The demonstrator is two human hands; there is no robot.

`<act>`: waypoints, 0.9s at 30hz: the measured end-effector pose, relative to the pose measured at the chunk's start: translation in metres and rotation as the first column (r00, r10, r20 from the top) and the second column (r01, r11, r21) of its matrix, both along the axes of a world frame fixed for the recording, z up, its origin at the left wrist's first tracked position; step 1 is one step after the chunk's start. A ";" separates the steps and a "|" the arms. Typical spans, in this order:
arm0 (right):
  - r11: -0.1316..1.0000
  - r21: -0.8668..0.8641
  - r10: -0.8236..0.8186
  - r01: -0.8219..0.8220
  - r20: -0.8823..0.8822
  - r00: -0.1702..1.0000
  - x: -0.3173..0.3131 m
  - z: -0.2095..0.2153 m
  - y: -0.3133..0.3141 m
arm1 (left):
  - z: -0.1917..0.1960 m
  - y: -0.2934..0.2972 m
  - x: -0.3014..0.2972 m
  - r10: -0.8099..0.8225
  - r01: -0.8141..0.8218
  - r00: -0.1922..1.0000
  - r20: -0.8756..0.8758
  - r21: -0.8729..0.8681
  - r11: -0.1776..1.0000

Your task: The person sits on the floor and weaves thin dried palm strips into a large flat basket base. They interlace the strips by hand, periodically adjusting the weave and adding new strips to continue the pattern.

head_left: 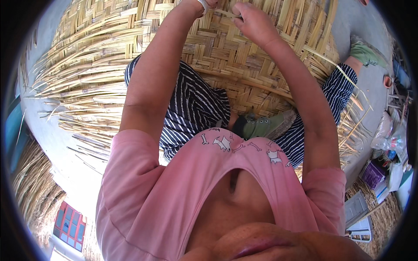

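A large woven bamboo basket (244,61) lies across my lap, with loose strip ends fanning out on the left. My right hand (252,19) pinches a thin bamboo strip (226,14) near the top of the weave. My left hand (203,4) sits at the frame's top edge, mostly cut off, holding the other end of the same strip. Both forearms reach upward over the basket. My striped trousers and green shoes show beneath it.
Loose bamboo strips (357,130) lie scattered on the concrete floor at right. Bags and boxes (387,161) are piled at the far right. A second woven piece (35,182) lies at lower left beside a red crate (69,224).
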State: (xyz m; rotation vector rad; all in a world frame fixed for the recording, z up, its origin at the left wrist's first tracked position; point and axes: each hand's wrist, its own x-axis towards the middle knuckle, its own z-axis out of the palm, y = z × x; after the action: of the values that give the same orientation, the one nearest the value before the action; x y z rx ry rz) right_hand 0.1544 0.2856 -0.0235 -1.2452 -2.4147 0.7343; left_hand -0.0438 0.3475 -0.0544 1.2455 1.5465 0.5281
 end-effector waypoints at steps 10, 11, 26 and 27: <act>0.995 -0.084 -0.056 0.054 -0.026 0.998 0.010 -0.006 0.005 | 0.029 -0.023 0.004 -0.222 0.355 0.929 -0.297 0.533 0.768; 0.991 -0.056 -0.124 0.121 -0.035 0.992 0.014 -0.012 0.009 | 0.027 -0.028 0.006 -0.322 0.487 0.866 -0.383 0.497 0.718; 0.555 -0.581 -0.726 0.595 0.011 0.688 0.032 -0.016 0.055 | 0.022 -0.050 0.026 -0.264 0.786 0.500 -0.825 0.304 0.539; 0.530 -0.645 -0.740 0.551 -0.035 0.671 0.033 -0.023 0.058 | 0.021 -0.050 0.025 -0.270 0.783 0.491 -0.828 0.284 0.554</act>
State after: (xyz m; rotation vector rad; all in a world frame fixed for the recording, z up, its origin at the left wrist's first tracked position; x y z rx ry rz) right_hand 0.1870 0.3432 -0.0465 -1.9329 -1.2663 1.3405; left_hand -0.0184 0.2973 -0.0331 2.6682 1.3981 0.0706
